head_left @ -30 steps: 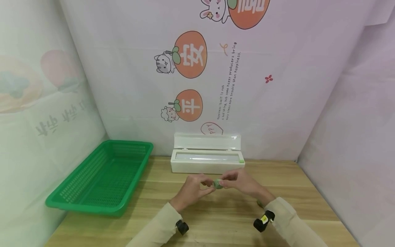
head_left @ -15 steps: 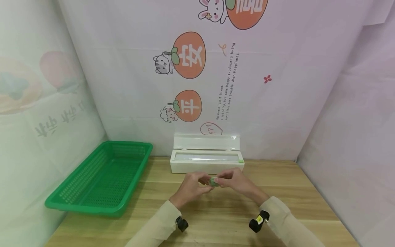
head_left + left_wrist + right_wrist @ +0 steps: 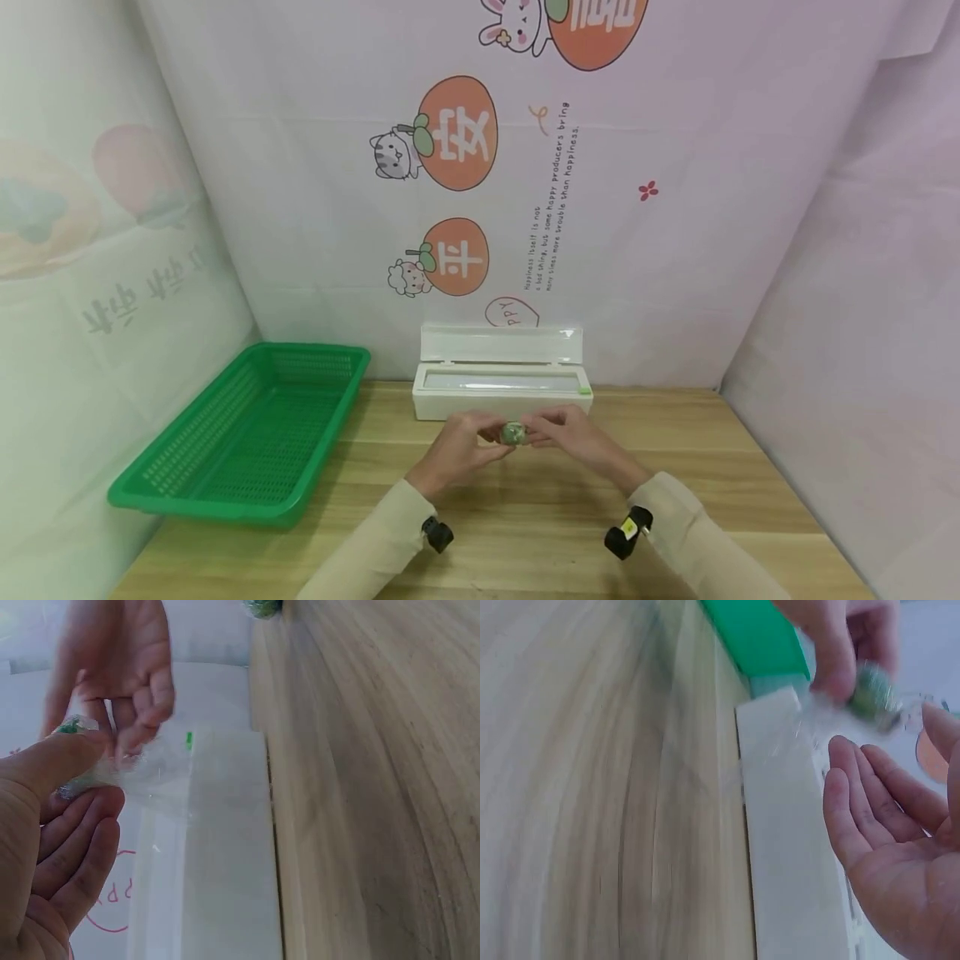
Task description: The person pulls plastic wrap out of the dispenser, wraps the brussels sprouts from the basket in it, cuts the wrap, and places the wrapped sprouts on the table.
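Observation:
A small round green item (image 3: 513, 433) wrapped in clear cling film is held up in front of the white box. My left hand (image 3: 457, 450) pinches it between thumb and fingers. Loose film (image 3: 154, 776) trails from the wrapped item (image 3: 874, 697) in the left wrist view. My right hand (image 3: 581, 442) is close on the item's right side. In the right wrist view, the right hand's fingers (image 3: 866, 799) are spread from the thumb, with a gap between them. What exactly the green item is cannot be told through the film.
Behind the hands stands a long white cling film box (image 3: 502, 404) with its lid (image 3: 502, 344) raised. A green plastic basket (image 3: 300, 492) sits at the left of the wooden table (image 3: 540, 533). Another green wrapped item (image 3: 262, 607) lies on the table at the right.
The wrapped item has shifted slightly left and up with both hands and has turned. My right fingers, which pinched it before, have loosened. The right forearm has moved a little left.

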### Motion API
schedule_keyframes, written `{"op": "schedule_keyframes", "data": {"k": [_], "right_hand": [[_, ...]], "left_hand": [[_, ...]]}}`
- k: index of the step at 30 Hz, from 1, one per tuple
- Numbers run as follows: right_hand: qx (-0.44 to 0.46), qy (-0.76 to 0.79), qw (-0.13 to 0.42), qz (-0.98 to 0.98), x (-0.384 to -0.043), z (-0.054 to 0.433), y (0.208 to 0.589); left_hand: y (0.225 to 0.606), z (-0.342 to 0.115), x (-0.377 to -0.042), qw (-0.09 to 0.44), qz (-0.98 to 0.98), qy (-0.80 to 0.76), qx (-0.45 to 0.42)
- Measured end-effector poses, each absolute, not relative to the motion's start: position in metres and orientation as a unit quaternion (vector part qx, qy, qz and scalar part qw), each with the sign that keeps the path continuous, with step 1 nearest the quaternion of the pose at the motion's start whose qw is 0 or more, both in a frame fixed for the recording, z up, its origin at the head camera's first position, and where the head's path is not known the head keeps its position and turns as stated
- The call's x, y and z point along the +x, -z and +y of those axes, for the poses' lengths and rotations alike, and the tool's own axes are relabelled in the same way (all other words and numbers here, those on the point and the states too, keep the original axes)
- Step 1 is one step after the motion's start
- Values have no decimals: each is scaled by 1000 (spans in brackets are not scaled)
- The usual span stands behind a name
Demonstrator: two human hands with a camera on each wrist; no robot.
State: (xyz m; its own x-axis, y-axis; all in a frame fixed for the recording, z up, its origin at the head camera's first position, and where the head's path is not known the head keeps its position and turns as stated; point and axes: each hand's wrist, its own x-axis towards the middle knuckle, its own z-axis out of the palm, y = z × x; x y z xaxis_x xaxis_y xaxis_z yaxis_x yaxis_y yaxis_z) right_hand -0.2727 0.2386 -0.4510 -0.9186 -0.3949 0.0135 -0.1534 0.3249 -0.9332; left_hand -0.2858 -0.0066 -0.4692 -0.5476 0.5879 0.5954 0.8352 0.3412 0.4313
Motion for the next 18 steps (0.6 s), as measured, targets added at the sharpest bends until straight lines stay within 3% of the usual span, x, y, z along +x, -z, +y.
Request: {"op": "schedule_keyframes", "data": {"k": [8, 18], "right_hand": [[-152, 553, 107, 812, -283, 258, 476], [-153, 726, 227, 630, -287, 253, 506]], "left_hand": [[455, -10, -276, 215, -767, 381, -469], [450, -13, -271, 250, -757, 393, -459]]}}
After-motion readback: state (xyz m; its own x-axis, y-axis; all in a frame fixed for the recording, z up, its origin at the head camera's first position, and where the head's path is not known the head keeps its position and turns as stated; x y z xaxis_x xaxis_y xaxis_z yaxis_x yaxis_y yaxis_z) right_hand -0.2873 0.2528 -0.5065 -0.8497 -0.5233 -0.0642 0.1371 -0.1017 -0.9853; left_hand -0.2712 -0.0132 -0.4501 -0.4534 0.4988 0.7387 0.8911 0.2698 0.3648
